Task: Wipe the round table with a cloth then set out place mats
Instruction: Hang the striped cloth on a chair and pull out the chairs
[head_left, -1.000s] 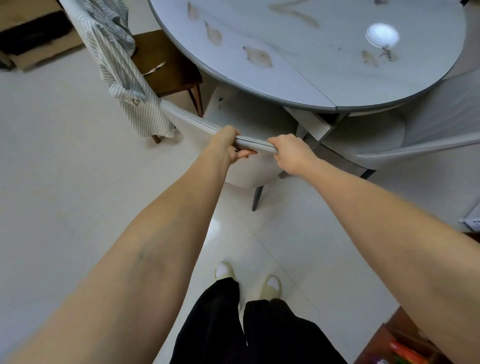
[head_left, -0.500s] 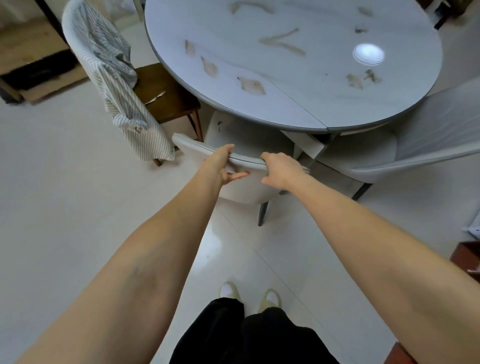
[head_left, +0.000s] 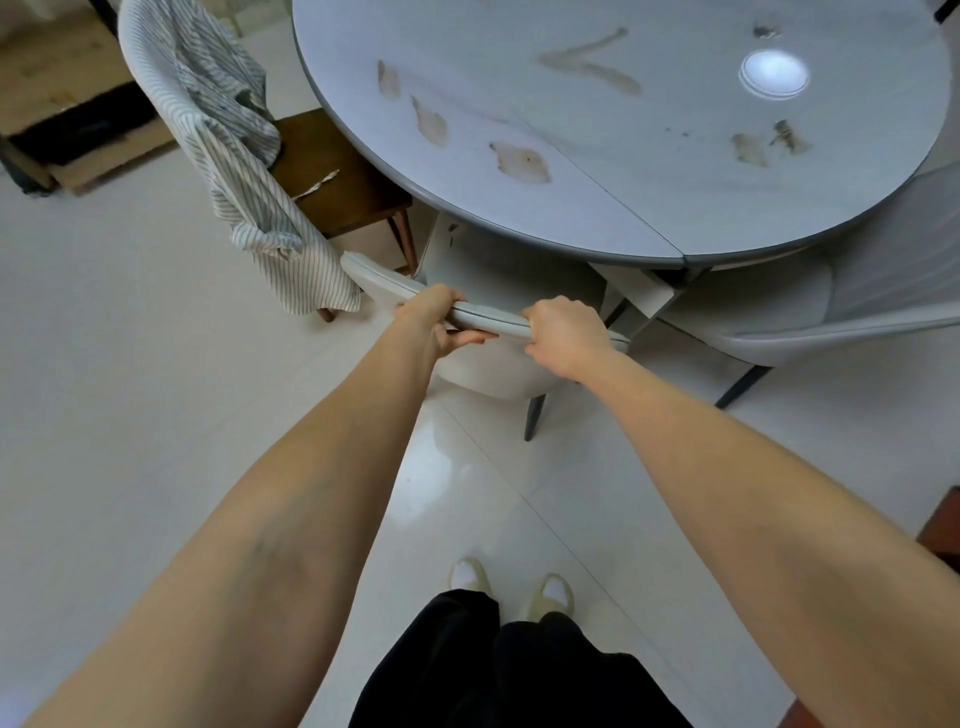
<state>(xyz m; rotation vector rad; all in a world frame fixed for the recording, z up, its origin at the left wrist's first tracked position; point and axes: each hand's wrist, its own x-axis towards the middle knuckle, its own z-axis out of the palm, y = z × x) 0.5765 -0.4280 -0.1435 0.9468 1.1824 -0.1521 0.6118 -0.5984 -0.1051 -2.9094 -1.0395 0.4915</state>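
Both the left hand (head_left: 434, 319) and the right hand (head_left: 563, 332) grip the chair (head_left: 483, 376) back rim, just beside the stained tabletop (head_left: 597, 156).

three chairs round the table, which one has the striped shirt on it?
The far-left chair, its striped shirt draped over the backrest. The middle chair is gripped by both hands; the right chair is bare.
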